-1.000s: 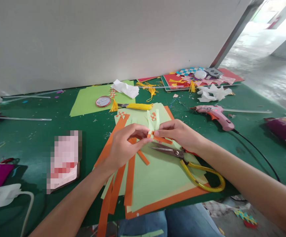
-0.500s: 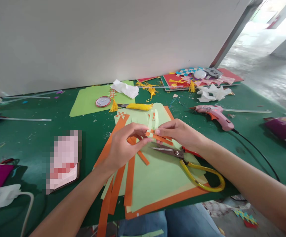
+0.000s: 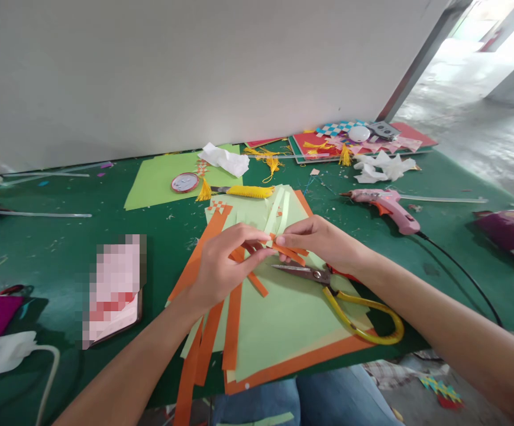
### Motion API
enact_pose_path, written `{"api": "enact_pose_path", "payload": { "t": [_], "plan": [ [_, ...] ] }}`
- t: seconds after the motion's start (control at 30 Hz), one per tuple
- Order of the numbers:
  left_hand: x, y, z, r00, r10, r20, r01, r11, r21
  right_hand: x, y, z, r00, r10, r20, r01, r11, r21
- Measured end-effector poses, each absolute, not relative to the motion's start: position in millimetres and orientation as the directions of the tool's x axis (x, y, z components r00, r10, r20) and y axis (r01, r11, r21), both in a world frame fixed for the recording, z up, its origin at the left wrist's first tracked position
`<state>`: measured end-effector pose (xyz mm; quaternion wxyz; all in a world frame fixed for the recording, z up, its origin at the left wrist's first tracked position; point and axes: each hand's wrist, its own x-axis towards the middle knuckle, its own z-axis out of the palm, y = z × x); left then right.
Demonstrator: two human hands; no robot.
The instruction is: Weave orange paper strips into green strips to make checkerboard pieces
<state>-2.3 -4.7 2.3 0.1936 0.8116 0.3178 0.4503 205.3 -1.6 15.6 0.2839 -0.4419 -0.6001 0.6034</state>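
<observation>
Between my two hands is a small weave of orange and pale green paper strips, its loose ends pointing up and to the right. My left hand pinches the weave's left side between thumb and fingers, which hide part of it. On its right side, my right hand grips the strips with thumb and forefinger. Under both hands lie pale green sheets on orange paper. Several long orange strips lie beneath my left wrist. Yellow-handled scissors rest on the sheets just below my right hand.
A yellow utility knife and a round tape roll lie beyond the hands. To the right is a pink glue gun with its cord. A phone lies left. White tissue and red folders are at the back.
The woven piece has turned slightly in my fingers, and less of its checked face shows. Two pale green strips now stand up side by side from it. Both hands stay nearly in place.
</observation>
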Motion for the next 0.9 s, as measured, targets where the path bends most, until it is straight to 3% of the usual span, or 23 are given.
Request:
{"api": "enact_pose_path", "payload": {
  "t": [0.5, 0.57, 0.63, 0.7, 0.8, 0.9],
  "plan": [
    [-1, -9, -1, 0.303, 0.834, 0.461, 0.277, -0.54, 0.795, 203, -2, 17, -0.399, 0.9, -0.174, 0.23, -0.086, -0.97],
    [-1, -8, 0, 0.294, 0.859, 0.419, 0.243, -0.491, 0.836, 202, -3, 15, -0.379, 0.914, -0.148, 0.284, -0.037, -0.958],
    [0, -7, 1, 0.278, 0.895, 0.349, 0.182, -0.405, 0.896, 201, -4, 12, -0.327, 0.945, -0.016, 0.345, 0.104, -0.933],
    [0, -4, 2, 0.27, 0.93, 0.248, 0.103, -0.284, 0.953, 201, -5, 8, -0.291, 0.922, 0.256, 0.426, 0.365, -0.828],
    [1, 0, 0, 0.375, 0.927, 0.028, -0.013, -0.025, 1.0, 204, -5, 2, -0.396, 0.648, 0.65, 0.515, 0.743, -0.427],
    [2, 0, -2, 0.529, 0.839, -0.131, -0.065, 0.194, 0.979, 208, -3, 1, -0.558, 0.397, 0.729, 0.552, 0.833, -0.031]
  ]
}}
